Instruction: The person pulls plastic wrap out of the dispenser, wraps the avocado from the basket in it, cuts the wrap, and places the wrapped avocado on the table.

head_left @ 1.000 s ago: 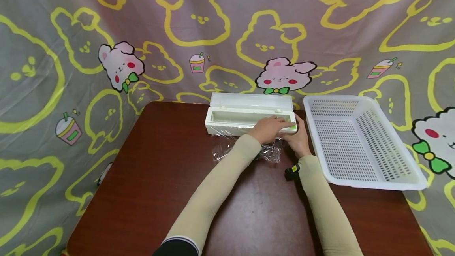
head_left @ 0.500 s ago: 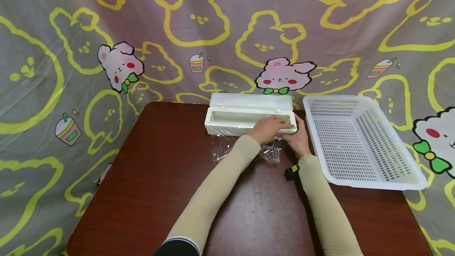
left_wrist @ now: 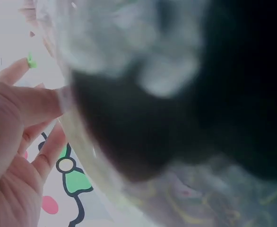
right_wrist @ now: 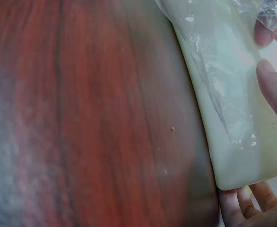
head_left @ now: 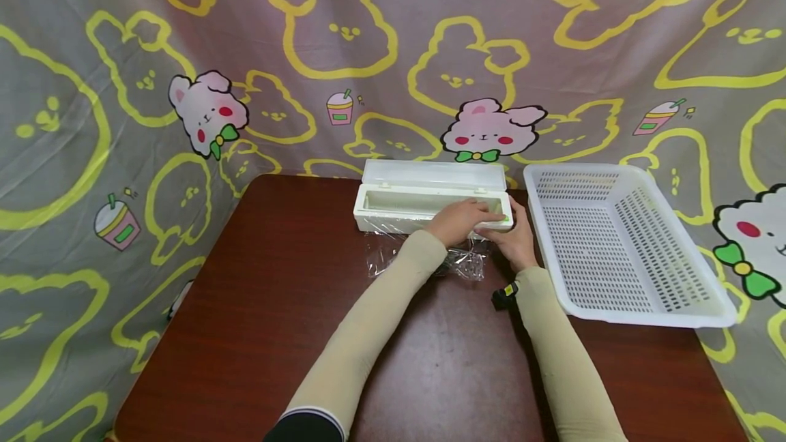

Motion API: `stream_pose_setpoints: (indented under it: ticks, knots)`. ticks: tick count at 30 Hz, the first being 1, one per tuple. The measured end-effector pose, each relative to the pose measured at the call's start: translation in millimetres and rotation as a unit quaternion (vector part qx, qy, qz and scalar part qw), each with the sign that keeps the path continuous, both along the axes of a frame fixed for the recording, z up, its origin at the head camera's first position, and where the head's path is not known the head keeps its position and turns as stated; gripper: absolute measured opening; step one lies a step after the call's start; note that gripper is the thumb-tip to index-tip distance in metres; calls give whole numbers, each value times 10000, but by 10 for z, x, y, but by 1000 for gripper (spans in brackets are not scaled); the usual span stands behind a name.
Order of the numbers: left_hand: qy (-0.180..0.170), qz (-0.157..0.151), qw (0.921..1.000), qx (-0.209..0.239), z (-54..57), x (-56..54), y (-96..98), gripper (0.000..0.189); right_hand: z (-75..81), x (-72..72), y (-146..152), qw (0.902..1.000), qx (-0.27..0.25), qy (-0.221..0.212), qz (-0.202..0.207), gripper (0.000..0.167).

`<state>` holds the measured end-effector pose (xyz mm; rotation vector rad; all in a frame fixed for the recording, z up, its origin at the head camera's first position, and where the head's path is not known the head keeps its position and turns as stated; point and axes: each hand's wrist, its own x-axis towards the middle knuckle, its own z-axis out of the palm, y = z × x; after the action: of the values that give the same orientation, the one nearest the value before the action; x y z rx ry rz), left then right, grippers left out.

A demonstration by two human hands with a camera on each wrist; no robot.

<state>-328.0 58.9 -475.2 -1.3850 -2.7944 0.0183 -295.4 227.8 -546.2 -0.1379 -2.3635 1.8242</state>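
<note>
A long white cling film dispenser (head_left: 393, 224) lies near the table's back edge, its clear lid (head_left: 432, 174) raised and its trough showing. Loose cling film (head_left: 381, 261) hangs crumpled from its front. My left hand (head_left: 457, 222) reaches over the front wall near the right end, fingers bent over the top edge. One fingertip is right at a small green slider (left_wrist: 31, 61). With my right hand (head_left: 518, 237) I grip the dispenser's right end, thumb (right_wrist: 272, 87) on the front and other fingers around the end. The left wrist view is largely blocked by a dark blur.
A white perforated plastic basket (head_left: 561, 295) stands to the right, close beside my right forearm. The brown table (head_left: 245, 333) extends in front, and a patterned curtain (head_left: 393, 33) rises behind it. A small black device (head_left: 505, 297) sits at my right wrist.
My left hand has shifted slightly left along the dispenser's front edge. My right hand keeps its grip on the end, and the dispenser and basket stay in place.
</note>
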Motion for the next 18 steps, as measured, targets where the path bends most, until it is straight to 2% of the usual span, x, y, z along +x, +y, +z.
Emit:
stream_pose_setpoints:
  ticks: [4,7,18]
  knots:
    - [360,46,9992,-138,11,16,-28,76,191,96,-57,10000,-36,-56,64,105]
    - [596,100,9981,-149,2,14,-45,76,277,148,-86,9999,8,-74,80,102]
    - [738,89,9971,-159,-57,-21,-62,70,257,148,-82,9999,-29,5,101,100]
